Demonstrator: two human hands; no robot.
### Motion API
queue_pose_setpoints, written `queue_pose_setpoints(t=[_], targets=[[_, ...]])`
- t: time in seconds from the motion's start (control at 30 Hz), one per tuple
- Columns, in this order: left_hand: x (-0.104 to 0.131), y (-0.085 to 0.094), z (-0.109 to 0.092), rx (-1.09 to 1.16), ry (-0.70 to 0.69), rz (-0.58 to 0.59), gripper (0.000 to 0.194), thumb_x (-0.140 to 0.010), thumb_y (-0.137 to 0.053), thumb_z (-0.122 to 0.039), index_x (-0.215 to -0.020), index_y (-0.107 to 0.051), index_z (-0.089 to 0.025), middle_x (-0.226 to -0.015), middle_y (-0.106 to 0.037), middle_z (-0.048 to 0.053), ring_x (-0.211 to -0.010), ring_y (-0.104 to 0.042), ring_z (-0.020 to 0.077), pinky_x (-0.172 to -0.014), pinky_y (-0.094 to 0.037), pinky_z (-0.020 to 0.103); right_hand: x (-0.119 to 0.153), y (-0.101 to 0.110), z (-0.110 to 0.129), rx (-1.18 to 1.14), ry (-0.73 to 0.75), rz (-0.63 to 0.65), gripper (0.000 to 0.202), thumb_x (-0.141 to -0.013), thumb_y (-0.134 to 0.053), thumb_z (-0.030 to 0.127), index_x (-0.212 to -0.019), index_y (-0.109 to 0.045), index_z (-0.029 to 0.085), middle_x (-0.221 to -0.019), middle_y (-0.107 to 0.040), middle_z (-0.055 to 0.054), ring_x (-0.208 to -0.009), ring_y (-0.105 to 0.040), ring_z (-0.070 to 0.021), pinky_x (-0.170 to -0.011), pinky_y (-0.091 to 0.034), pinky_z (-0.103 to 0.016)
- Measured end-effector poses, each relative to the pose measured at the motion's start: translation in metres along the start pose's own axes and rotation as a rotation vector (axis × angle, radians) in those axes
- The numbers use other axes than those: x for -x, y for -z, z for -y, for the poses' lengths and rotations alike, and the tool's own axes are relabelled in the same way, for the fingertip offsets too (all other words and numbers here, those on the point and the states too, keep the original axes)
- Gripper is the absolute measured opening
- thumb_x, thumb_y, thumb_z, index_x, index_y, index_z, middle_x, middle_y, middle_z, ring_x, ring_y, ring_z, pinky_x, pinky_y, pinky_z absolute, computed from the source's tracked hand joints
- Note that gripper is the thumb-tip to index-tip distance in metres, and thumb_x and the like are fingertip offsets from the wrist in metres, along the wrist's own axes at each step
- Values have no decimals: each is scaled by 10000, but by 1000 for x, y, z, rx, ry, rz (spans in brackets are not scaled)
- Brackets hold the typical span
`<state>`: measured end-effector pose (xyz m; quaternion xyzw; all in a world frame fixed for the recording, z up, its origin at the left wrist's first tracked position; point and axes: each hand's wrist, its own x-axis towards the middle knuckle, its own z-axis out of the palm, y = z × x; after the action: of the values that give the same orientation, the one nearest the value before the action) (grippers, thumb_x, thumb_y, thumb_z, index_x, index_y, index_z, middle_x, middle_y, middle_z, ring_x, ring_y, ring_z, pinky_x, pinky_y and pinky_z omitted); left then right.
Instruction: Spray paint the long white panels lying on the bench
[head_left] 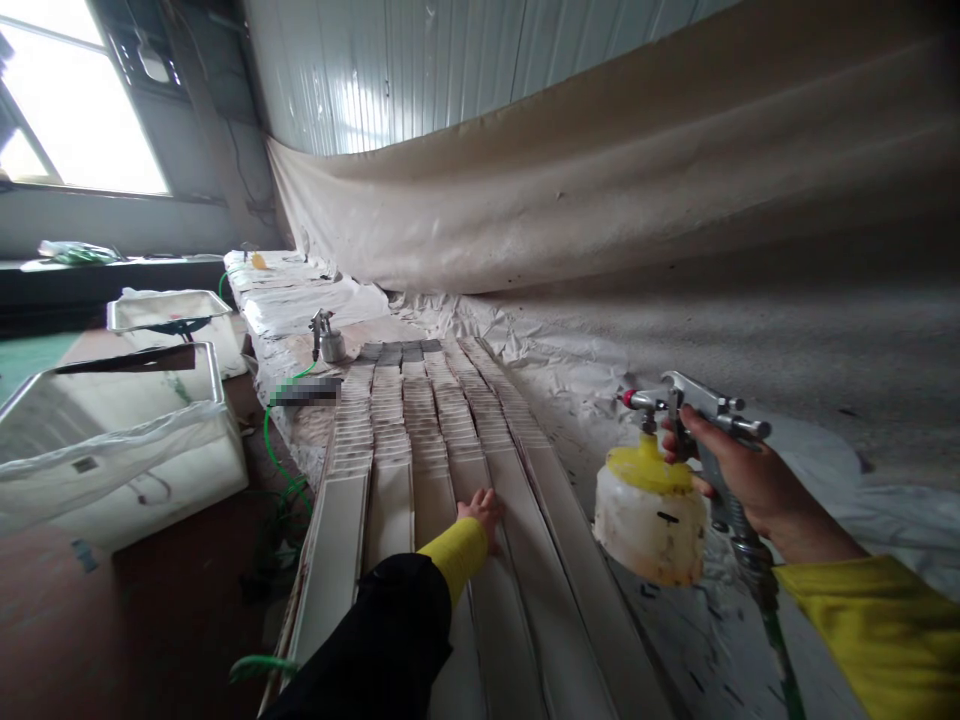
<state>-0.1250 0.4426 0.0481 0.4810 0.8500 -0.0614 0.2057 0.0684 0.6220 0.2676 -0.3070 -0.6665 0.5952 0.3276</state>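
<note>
On the far left stand white plastic-lined tubs [112, 440], well apart from our work. A second spray gun [327, 338] rests at the far end of the bench. Our left hand [482, 512] lies flat, fingers released, on the long white strips [420, 470] laid side by side. We should keep this hand light, only steadying a strip. Our right hand [739, 470] is clenched around the grip of the spray gun [675, 470], held to the right of the strips over the plastic sheet [600, 370]. We judge the cup should stay upright.
</note>
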Motion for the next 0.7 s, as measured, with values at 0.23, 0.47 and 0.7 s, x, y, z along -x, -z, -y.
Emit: queue_pose_setpoints(t=[0.23, 0.47, 0.7], targets=[[5, 2, -1, -3, -7, -32, 896, -578, -649, -535, -1347, -262, -284, -1475, -87, 68, -1323, -96, 336, -899, -351, 565, 27, -3, 1, -50, -22, 115, 517, -551, -696, 592, -820, -588, 164, -730, -558, -39, -625, -494, -140, -281, -279, -135], [7, -6, 6, 11, -49, -74, 899, -603, -616, -557, -1358, -197, -305, -1476, -65, 71, -1326, -106, 312, -951, -296, 562, 47, -20, 7, -53, -2, 172, 474, -595, -675, 578, -821, -570, 174, -716, -552, -29, -618, -494, -141, -287, -273, -133], [40, -8, 18, 10, -54, -141, 731, -661, -582, -481, -1308, -328, -253, -1420, -250, 96, -1317, -159, 262, -1054, -77, 536, 57, -27, 8, -1, 59, 173, 446, -629, -646, 584, -809, -558, 187, -713, -556, -23, -617, -491, -142, -289, -291, -135]])
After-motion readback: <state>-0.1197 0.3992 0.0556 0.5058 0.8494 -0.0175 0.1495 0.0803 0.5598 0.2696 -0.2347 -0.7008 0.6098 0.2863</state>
